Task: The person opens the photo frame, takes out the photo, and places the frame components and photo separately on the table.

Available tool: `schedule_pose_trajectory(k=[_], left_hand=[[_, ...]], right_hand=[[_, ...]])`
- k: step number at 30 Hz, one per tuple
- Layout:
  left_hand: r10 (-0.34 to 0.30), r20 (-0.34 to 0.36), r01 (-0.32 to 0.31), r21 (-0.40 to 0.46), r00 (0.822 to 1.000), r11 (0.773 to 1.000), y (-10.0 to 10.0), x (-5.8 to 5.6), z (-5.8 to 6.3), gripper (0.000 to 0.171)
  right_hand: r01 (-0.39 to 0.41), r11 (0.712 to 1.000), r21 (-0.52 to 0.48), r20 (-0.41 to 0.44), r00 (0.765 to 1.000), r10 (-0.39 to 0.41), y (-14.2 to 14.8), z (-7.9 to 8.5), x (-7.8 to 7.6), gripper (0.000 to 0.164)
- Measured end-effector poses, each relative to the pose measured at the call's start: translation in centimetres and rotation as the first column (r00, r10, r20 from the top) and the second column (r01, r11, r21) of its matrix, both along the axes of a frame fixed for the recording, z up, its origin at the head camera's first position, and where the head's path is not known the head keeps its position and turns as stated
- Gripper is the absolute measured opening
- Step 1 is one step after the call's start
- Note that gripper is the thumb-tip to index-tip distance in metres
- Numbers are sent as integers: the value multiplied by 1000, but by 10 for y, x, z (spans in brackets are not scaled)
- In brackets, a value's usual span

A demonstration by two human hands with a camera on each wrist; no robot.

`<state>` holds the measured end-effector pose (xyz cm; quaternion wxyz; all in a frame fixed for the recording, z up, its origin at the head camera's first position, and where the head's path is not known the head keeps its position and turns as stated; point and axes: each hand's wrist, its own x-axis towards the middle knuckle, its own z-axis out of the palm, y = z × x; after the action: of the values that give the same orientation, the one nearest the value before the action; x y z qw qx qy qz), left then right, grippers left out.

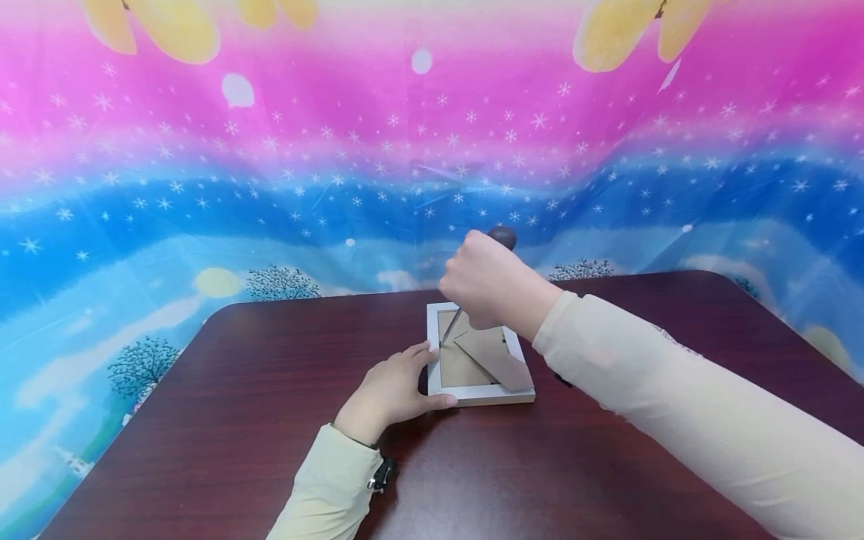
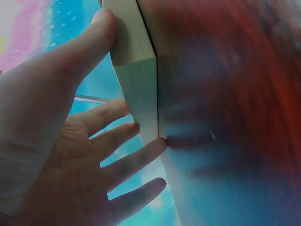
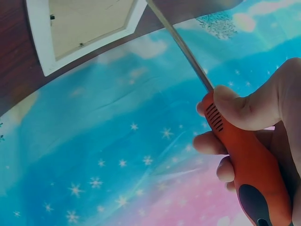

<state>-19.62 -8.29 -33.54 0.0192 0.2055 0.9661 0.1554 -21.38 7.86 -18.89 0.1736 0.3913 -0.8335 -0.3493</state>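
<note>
A white picture frame point(image 1: 484, 394) lies face down, its brown backing board point(image 1: 461, 367) and angled stand flap point(image 1: 498, 361) showing. My right hand point(image 1: 486, 279) grips a screwdriver point(image 3: 257, 165) by its red and black handle, the thumb along the front of the grip. Its metal shaft point(image 1: 451, 328) slants down to the frame's left inner edge, where the tip meets a small dark tab. At the frame's left side, my left hand point(image 1: 391, 384) rests with spread, fairly straight fingers against the outer edge. The left thumb point(image 2: 101, 35) touches the near side by the corner.
A dark reddish-brown table point(image 1: 270, 420) lies under the frame. Behind it hangs a pink and blue cloth point(image 1: 378, 172) with snowflakes, reaching the table's far edge. More small dark tabs point(image 3: 52, 17) sit along the frame's inner edge.
</note>
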Motion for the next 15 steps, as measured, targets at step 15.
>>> schedule_pose_trajectory(k=[15], left_hand=[[-29,2,29,-11,1000,1000,-1,-3,-1,79]], right_hand=[[-58,950,307,-123,987,100,-43,0,18,24]])
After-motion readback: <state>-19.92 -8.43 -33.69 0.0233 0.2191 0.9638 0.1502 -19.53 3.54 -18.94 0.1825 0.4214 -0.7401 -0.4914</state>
